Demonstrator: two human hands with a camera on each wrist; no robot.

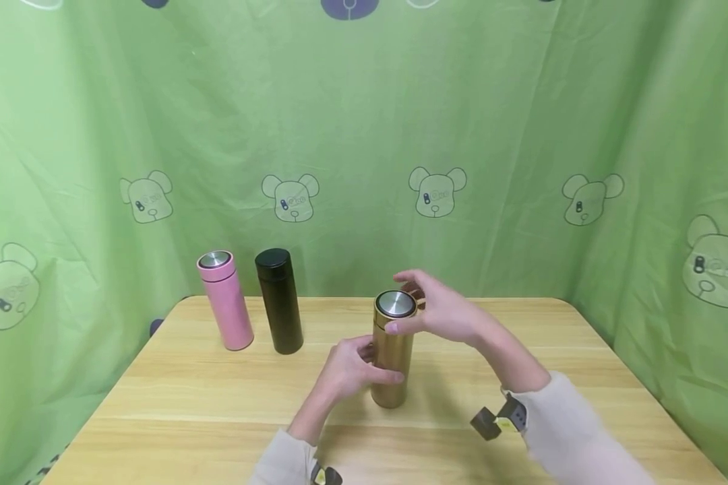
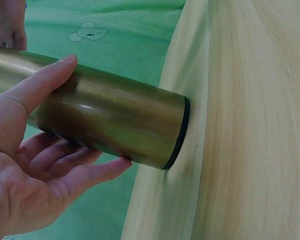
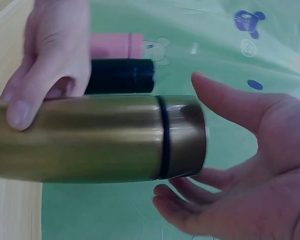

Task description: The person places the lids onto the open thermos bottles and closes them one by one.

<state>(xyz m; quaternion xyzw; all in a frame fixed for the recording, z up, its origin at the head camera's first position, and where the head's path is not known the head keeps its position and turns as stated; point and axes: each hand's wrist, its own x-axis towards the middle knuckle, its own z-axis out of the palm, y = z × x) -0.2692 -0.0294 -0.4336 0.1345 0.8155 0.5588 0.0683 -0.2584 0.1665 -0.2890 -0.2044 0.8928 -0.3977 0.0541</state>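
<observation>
A gold thermos bottle (image 1: 391,360) with a silver-topped lid (image 1: 397,304) is upright at the middle of the table. My left hand (image 1: 352,367) holds its body, thumb across the near side and fingers behind, as the left wrist view shows around the gold body (image 2: 117,112). Whether its black base (image 2: 178,132) fully touches the table is hard to tell. Beside the lid is my right hand (image 1: 443,311), fingers spread in a loose curve. In the right wrist view the thumb of that hand (image 3: 269,155) stays apart from the gold lid (image 3: 187,137); its fingertips are close to the lid's other side.
Left of the gold bottle stand a black thermos bottle (image 1: 282,303) and, farther left, a pink one (image 1: 227,303), both upright with lids on. The wooden table (image 1: 176,411) meets a green curtain (image 1: 364,121) with bear-head prints at the back and sides.
</observation>
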